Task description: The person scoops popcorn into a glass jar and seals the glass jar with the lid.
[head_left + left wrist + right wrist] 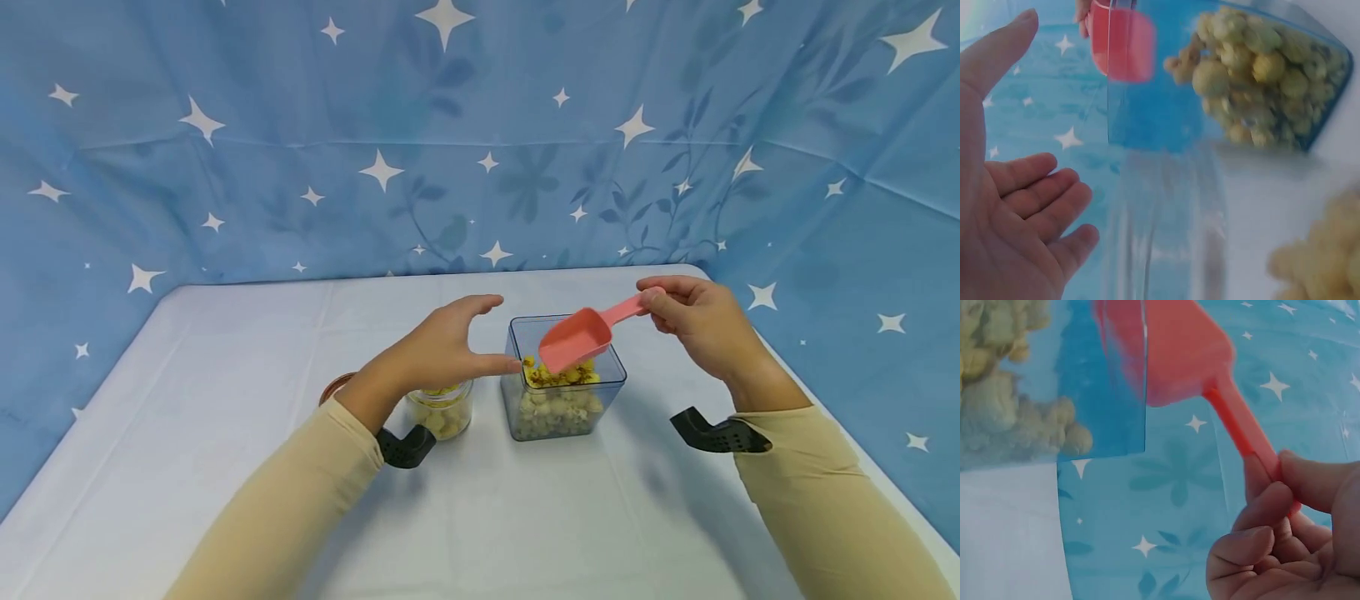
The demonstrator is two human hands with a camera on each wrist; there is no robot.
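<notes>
A pink scoop [576, 337] is pinched by its handle in the right hand [701, 325] and held over the square clear container [564, 379] of yellowish pieces. The left hand [442, 350] is spread open, its thumb tip at the container's left wall. A small jar [442, 410] is partly hidden behind that wrist. No writing can be read.

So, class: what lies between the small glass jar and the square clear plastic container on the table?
In the head view, only the left hand hovers over that gap between jar and container; beneath it, bare white tablecloth.
</notes>
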